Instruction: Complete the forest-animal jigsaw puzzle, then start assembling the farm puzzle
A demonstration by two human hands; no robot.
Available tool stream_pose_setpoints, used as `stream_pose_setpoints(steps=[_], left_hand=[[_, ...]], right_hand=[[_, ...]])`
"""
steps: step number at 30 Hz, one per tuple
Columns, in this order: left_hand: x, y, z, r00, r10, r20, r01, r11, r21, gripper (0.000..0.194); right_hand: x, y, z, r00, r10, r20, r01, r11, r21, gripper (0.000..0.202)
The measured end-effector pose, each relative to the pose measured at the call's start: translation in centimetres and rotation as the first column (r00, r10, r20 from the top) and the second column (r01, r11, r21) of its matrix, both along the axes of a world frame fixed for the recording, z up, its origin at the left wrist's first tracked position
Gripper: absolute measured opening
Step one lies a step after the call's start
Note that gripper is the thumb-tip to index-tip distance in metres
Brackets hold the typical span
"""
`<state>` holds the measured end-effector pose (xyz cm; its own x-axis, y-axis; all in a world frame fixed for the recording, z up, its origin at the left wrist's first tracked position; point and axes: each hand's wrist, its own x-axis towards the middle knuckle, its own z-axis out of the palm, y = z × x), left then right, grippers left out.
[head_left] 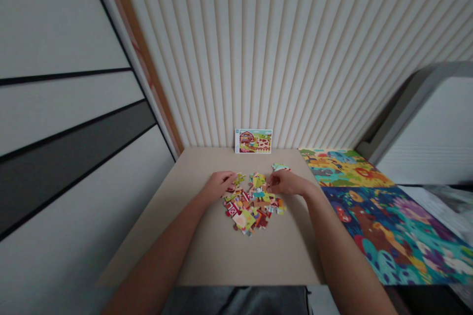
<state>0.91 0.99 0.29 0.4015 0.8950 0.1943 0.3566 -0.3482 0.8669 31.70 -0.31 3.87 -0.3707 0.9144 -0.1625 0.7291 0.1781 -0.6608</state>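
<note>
A heap of colourful puzzle pieces [246, 209] lies on the beige table [214, 261]. My left hand [220, 184] rests at the heap's upper left edge, its fingers bent together by a green and yellow piece; what they grip is too small to make out. On the other side, my right hand [283, 181] is closed in a pinch at the heap's upper right, and anything between its fingertips is hidden. Just beyond it are light green and blue pieces [281, 167], partly covered by the hand. A farm picture card [253, 141] stands upright at the table's back edge.
Two bright pictures, one with a lion [347, 167] and one with a dark blue scene [399, 231], lie to the right of the table. A pleated cream screen [258, 49] rises behind. White and grey panels [74, 108] stand at left.
</note>
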Motion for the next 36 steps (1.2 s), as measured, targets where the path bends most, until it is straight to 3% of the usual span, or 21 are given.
stream_pose_setpoints(steps=[2, 5, 10, 15, 20, 25, 31, 36], left_hand=[[0.2, 0.2, -0.4, 0.998, 0.047, 0.040, -0.047, 0.999, -0.006, 0.047], [0.5, 0.6, -0.9, 0.988, 0.106, 0.113, -0.105, 0.994, -0.013, 0.049], [0.8, 1.0, -0.9, 0.955, 0.182, 0.235, -0.185, 0.983, -0.011, 0.051], [0.7, 0.7, -0.4, 0.916, 0.254, 0.310, -0.260, 0.965, -0.021, 0.048], [1.2, 0.2, -0.2, 0.918, 0.207, 0.340, -0.177, 0.977, -0.117, 0.045], [1.8, 0.0, -0.2, 0.916, 0.142, 0.374, -0.094, 0.985, -0.145, 0.045], [2.3, -0.3, 0.2, 0.884, 0.081, 0.460, -0.013, 0.989, -0.150, 0.062], [2.5, -0.7, 0.8, 0.867, 0.102, 0.488, -0.010, 0.982, -0.186, 0.062]], right_hand=[[0.3, -0.3, 0.0, 0.998, 0.017, 0.068, -0.014, 0.999, -0.047, 0.032], [0.8, -0.3, 0.0, 0.995, 0.014, 0.103, -0.007, 0.998, -0.068, 0.023], [0.8, 0.3, -0.2, 0.996, 0.030, -0.087, -0.032, 0.999, -0.026, 0.027], [0.2, 0.7, -0.5, 0.957, -0.066, -0.282, 0.097, 0.991, 0.097, 0.032], [-0.7, 0.9, -0.4, 0.917, -0.115, -0.383, 0.179, 0.974, 0.136, 0.034], [-1.5, 0.8, 0.3, 0.812, -0.188, -0.552, 0.280, 0.956, 0.088, 0.036], [-3.2, -0.1, 1.6, 0.715, -0.185, -0.674, 0.239, 0.971, -0.013, 0.040], [-4.4, -0.6, 1.6, 0.648, -0.173, -0.742, 0.183, 0.981, -0.069, 0.048]])
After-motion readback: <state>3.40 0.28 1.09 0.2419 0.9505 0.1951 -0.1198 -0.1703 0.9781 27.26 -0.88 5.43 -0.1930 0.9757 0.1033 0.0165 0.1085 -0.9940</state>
